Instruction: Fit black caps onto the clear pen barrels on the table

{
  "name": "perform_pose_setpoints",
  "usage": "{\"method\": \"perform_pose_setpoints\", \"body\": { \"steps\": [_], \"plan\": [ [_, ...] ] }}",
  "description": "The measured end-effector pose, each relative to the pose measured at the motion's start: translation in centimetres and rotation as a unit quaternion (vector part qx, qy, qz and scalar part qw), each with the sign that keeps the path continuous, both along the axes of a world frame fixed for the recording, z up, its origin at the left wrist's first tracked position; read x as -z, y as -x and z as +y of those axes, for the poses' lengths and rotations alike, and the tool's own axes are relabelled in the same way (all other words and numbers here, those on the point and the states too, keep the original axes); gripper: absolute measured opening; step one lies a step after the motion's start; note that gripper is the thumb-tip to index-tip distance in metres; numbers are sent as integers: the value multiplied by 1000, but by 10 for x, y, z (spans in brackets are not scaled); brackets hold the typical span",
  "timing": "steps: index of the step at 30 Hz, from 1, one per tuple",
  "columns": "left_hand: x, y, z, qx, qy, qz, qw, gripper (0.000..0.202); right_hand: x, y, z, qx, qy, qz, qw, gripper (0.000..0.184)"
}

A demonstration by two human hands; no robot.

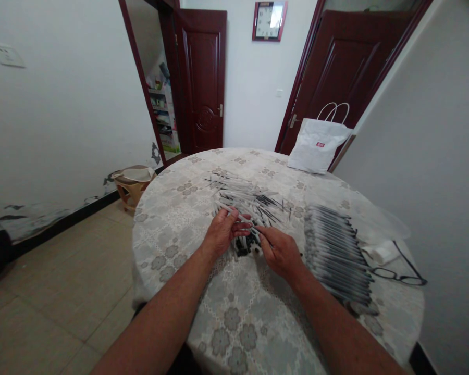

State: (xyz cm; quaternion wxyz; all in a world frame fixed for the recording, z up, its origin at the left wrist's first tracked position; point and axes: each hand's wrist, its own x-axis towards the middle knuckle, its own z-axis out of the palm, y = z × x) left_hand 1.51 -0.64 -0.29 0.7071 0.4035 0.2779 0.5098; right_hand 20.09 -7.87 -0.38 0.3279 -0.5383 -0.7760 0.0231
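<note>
My left hand [223,232] is closed around one end of a slim pale pen [243,220], with the thumb on top. The fingers of my right hand [279,249] pinch the other end, so the pen spans between both hands above the table. Just beyond my hands lies a loose pile of whitish pen barrels [234,190]. Thin black refills [269,200] are scattered at its right side. Small black caps [242,246] lie below my fingers. To the right of my right forearm, many grey pens with dark ends [332,250] are laid side by side.
The round table wears a patterned cloth [226,317]. Black-framed glasses [404,278] and a white roll [385,252] sit near its right edge. A white paper bag [318,146] stands at the back right. A low wooden stool [131,195] is on the floor at left.
</note>
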Motion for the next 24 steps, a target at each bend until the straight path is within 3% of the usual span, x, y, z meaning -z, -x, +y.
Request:
{"method": "perform_pose_setpoints", "body": {
  "steps": [17, 20, 24],
  "plan": [
    [4, -4, -5, 28, -25, 41, 998, 42, 0, -5, -1, 9, -26, -22, 999, 29],
    [6, -7, -9, 54, -18, 49, 997, 41, 0, -3, -2, -10, -32, 25, 999, 29],
    [5, -14, -17, 103, -9, 50, 993, 40, 2, 3, -3, -2, -24, 178, 984, 33]
  ]
}}
